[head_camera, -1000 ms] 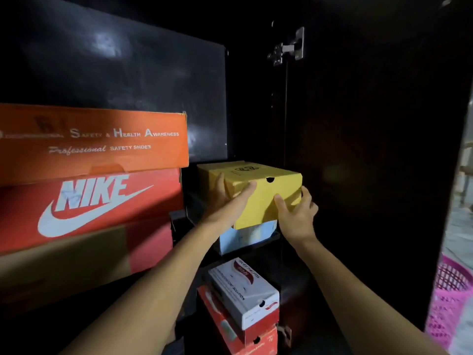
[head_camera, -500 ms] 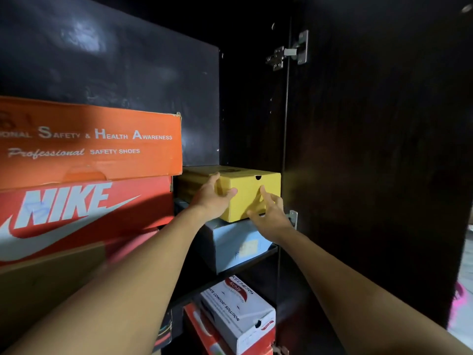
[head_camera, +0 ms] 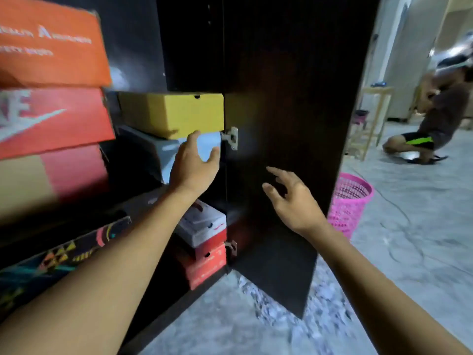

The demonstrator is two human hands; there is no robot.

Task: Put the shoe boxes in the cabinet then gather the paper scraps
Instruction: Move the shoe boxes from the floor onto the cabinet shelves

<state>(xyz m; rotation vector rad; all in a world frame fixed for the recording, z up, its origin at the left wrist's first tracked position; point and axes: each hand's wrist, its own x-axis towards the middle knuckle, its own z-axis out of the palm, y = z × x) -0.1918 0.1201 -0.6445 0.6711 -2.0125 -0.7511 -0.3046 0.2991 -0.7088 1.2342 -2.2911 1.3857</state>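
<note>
A yellow shoe box [head_camera: 176, 114] rests on a pale blue box [head_camera: 204, 147] on the upper shelf of the dark cabinet [head_camera: 189, 42]. My left hand [head_camera: 193, 165] hovers just below the yellow box, in front of the blue one, fingers apart and empty. My right hand [head_camera: 294, 198] is spread open in front of the open cabinet door [head_camera: 289, 119], holding nothing. To the left, an orange safety-shoe box [head_camera: 48, 44] sits on a red Nike box [head_camera: 51, 119]. A white box [head_camera: 202, 224] lies on a red box [head_camera: 207, 262] on the lower level.
A pink mesh basket [head_camera: 350, 201] stands on the grey floor right of the door. A person [head_camera: 440, 116] crouches at the far right beside a wooden stool [head_camera: 371, 119]. A dark patterned box [head_camera: 61, 254] lies at lower left. A cable [head_camera: 399, 213] runs across the floor.
Both hands have let go of the yellow box and drawn back from it. The box now sits fully on the shelf. My view has swung right and down, revealing the room.
</note>
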